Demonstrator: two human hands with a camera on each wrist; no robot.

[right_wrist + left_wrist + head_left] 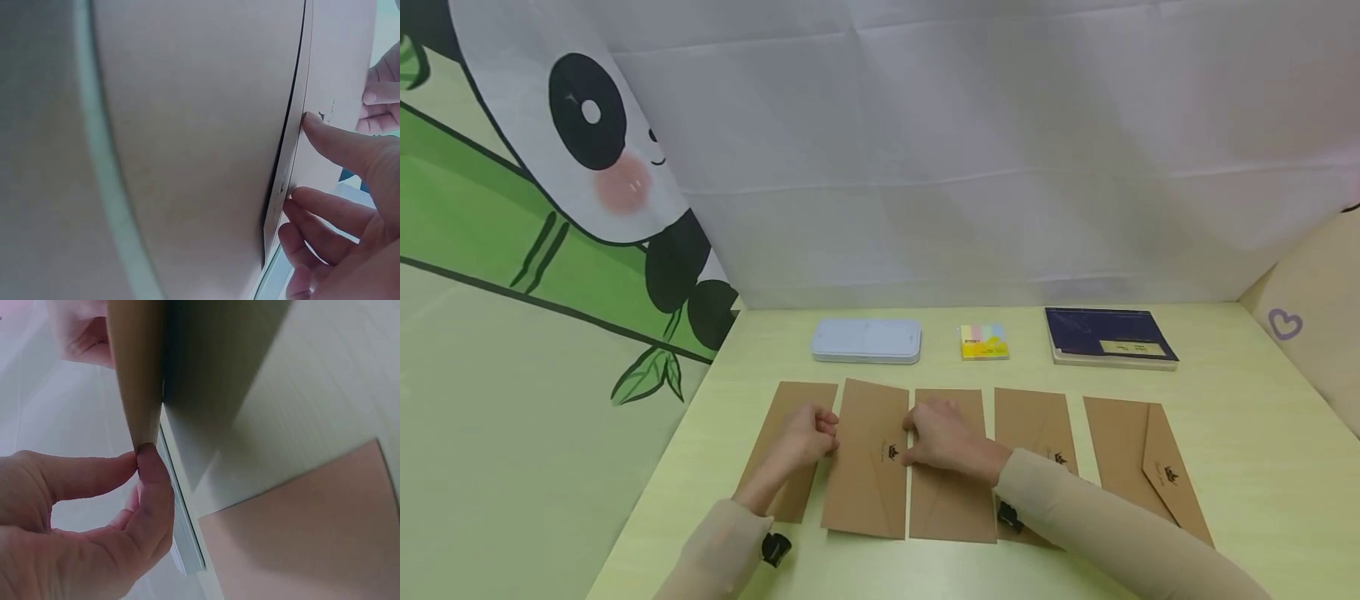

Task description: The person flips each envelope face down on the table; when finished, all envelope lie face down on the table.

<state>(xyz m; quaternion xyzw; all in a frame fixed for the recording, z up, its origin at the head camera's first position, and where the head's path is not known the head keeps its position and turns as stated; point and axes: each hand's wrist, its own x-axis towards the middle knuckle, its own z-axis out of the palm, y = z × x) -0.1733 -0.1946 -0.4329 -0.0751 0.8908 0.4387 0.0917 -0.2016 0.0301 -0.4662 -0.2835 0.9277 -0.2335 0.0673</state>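
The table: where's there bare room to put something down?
Bare table shows right of the rightmost envelope and the book. Smaller gaps lie between the pale case and the sticky notes, and between those notes and the book. The middle is crowded: five envelopes in a row, with the left hand and right hand holding one.

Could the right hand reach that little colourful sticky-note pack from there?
Likely yes: the right hand touches an envelope, but nothing appears to block its way to the sticky-note pack.

white sheet (970,150) behind | panda mural (625,183) left | cream wall (1311,283), purple heart (1286,337) right | pale tabletop (1262,467)
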